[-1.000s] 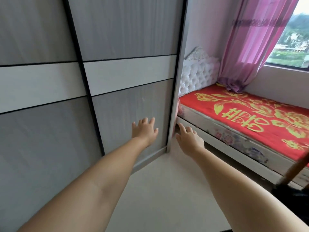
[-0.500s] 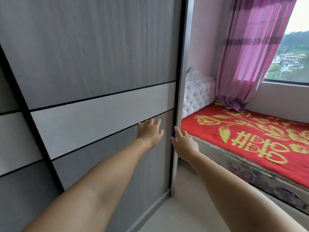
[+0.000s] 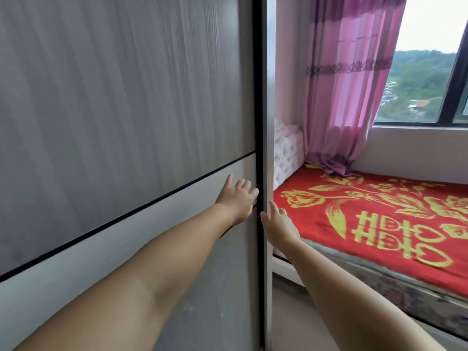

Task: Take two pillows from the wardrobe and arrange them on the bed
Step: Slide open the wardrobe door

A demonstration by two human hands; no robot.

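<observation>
By the right edge of the wardrobe (image 3: 126,110), a person holds both bare arms out. The wardrobe has a big sliding door (image 3: 157,173) that is grey, with a pale band across it and thin black lines. The door is shut, so no pillows can be seen.

The left hand (image 3: 236,198) is flat on the pale band of the door, very near the door's dark right edge. Its fingers are spread and straight. It holds nothing.

The right hand (image 3: 278,222) is just on the other side of that edge, by the grey side post (image 3: 267,148) of the wardrobe. Its fingers are straight and loose too, and it holds nothing. I cannot tell if its fingertips touch the post or only come very close.

The two hands are near each other, with the door's edge between them.

To the right is the bed (image 3: 379,279). It has a red cover (image 3: 379,224) with yellow flowers and signs on it. There is a white puffy headboard (image 3: 287,150) at the far end, next to the wardrobe. A pink curtain (image 3: 347,97) hangs down and its bottom lies bunched on the bed. Past it is a window (image 3: 430,84) with green hills outside.
</observation>
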